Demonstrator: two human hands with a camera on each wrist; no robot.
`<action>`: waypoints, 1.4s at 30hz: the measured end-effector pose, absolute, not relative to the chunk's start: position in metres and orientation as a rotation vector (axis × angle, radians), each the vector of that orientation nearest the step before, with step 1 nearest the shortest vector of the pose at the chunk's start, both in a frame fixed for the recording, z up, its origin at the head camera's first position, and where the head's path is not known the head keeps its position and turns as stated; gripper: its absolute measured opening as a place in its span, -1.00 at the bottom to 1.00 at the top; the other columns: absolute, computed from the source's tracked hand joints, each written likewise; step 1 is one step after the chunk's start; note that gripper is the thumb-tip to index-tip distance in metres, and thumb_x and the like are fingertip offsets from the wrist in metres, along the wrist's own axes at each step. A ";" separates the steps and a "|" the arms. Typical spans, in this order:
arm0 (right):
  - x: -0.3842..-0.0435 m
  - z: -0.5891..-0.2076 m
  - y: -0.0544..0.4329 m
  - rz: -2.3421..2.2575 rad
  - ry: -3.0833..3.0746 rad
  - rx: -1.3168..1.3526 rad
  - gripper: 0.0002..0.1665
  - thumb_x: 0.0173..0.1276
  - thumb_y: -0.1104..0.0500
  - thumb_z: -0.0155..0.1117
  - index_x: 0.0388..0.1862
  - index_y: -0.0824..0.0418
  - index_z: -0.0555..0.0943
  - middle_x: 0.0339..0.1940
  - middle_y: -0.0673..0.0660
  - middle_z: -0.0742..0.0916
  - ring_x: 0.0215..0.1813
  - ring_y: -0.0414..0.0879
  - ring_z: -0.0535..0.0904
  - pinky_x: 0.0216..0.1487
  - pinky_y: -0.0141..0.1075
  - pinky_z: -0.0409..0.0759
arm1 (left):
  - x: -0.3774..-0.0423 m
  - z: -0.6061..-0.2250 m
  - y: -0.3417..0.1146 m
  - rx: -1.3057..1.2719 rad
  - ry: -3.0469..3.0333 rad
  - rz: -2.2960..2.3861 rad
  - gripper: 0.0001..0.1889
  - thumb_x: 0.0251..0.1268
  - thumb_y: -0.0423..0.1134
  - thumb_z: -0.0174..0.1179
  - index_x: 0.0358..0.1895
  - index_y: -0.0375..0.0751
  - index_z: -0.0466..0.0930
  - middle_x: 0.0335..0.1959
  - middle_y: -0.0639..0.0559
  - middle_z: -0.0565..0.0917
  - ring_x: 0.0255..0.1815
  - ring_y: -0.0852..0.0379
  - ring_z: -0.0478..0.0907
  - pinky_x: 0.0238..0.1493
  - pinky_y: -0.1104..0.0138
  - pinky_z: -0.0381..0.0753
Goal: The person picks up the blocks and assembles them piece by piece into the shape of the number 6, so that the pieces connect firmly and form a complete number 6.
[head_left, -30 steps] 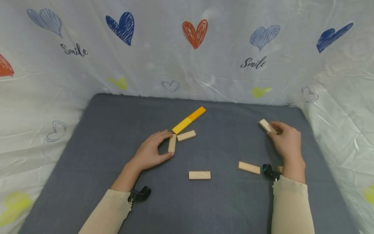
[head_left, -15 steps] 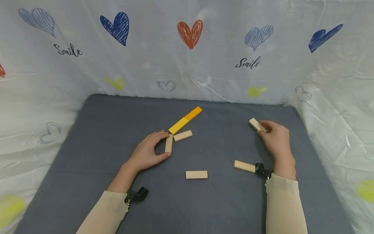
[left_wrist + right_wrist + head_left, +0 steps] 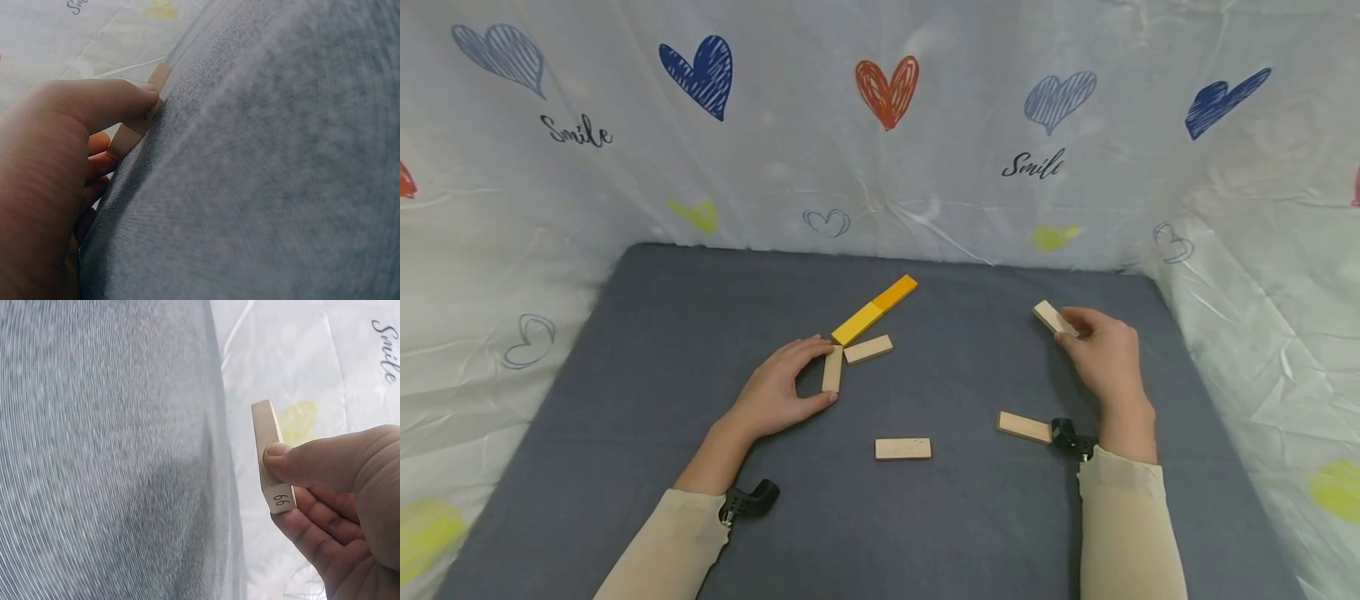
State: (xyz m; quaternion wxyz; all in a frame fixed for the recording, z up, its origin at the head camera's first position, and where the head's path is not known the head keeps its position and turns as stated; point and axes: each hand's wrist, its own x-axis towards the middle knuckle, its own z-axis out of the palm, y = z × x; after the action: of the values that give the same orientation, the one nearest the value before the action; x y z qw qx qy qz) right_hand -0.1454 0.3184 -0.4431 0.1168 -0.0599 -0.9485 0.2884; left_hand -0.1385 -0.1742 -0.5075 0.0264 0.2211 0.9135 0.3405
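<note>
Grey-covered table (image 3: 955, 517), heart-printed sheet (image 3: 790, 158) behind it. Item: your left hand (image 3: 777, 392), fingers gripping a plain block (image 3: 832, 369) by its ends. Just past those fingertips: one yellow block (image 3: 856, 324) and one orange block (image 3: 897, 292), laid end to end; right of them, a slanted block (image 3: 868, 349). Item: your right hand (image 3: 1105, 354), fingers pinching a block marked 66 (image 3: 265, 430), held above the table. Nearer you than all fingers: a central block (image 3: 903, 449), an outlying block (image 3: 1024, 427).

Pale blocks (image 3: 902, 450) look matt wood, the grey cloth (image 3: 955, 533) ribbed, the white sheeting (image 3: 790, 142) slightly glossy.
</note>
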 end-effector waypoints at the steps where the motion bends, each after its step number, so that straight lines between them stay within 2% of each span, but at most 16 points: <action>1: -0.146 -0.443 0.317 0.844 -2.775 -0.172 -0.54 0.51 0.32 0.47 0.33 0.41 0.71 0.18 0.43 0.79 0.19 0.36 0.72 0.19 0.27 0.67 | -0.139 -0.508 -0.174 0.682 2.822 1.051 -0.20 0.35 0.09 0.56 0.61 0.05 0.49 0.69 -0.06 0.37 0.72 -0.30 0.21 0.63 -0.36 0.23; 32: -0.144 -0.452 0.275 0.917 -2.762 -0.017 -0.57 0.50 0.33 0.49 0.31 0.32 0.75 0.15 0.34 0.82 0.14 0.29 0.72 0.16 0.24 0.68 | -0.140 -0.508 -0.173 0.694 2.822 1.054 -0.22 0.36 0.09 0.54 0.60 0.04 0.50 0.67 -0.03 0.40 0.72 -0.25 0.21 0.66 -0.29 0.23; 42: -0.146 -0.461 0.262 0.958 -2.776 0.060 -0.56 0.50 0.35 0.48 0.33 0.29 0.75 0.18 0.30 0.82 0.14 0.26 0.72 0.15 0.21 0.70 | -0.140 -0.508 -0.174 0.684 2.821 1.052 -0.21 0.36 0.11 0.53 0.61 0.06 0.49 0.69 -0.03 0.38 0.72 -0.27 0.21 0.63 -0.34 0.25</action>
State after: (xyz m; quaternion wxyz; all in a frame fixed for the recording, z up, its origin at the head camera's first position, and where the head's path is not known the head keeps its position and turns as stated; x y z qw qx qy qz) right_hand -0.1456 0.2618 -0.4606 0.1018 0.0202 -0.9402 0.3246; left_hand -0.1396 -0.1736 -0.5085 0.0270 0.2214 0.9134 0.3406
